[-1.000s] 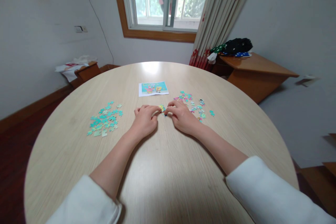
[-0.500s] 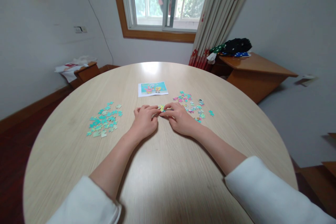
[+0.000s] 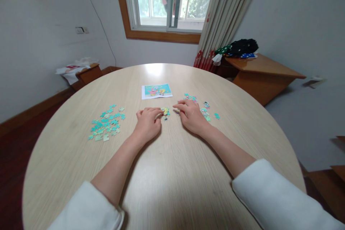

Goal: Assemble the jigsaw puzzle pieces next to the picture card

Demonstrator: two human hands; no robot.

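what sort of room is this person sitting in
It looks like a room in a home, though that is a guess. The signs are the wood-framed window, the flowered curtain beside it, and the heap of cloth on a wooden piece of furniture.

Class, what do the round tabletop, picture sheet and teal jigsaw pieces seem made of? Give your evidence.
Round tabletop: wood or wood-look laminate, smooth, slightly glossy; grain and sheen show.
Picture sheet: probably printed paper, apparently matte; it looks thin, with a white margin.
Teal jigsaw pieces: perhaps cardboard; flat, knobbed shapes suggest it, but finish is unclear.
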